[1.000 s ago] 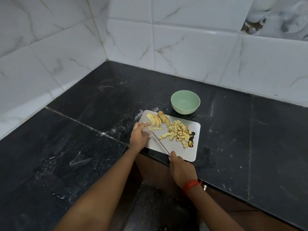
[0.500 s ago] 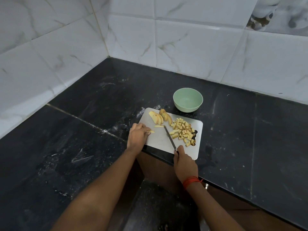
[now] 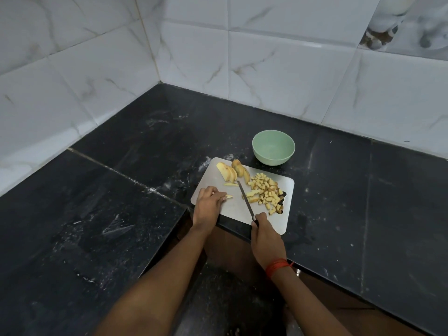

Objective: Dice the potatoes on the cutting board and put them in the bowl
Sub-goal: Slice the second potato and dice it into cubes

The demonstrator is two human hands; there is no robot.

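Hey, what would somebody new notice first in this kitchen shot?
The pale heap of diced potato on the right of the grey cutting board. The right hand grips a knife over the board while the left hand holds a potato strip; an empty green bowl stands just behind.

Your right hand (image 3: 265,235) has swung the knife (image 3: 246,200) off the potato strip (image 3: 229,196) at your left hand (image 3: 209,201), blade now alongside the diced pile (image 3: 266,192), tip near the slices (image 3: 228,172)
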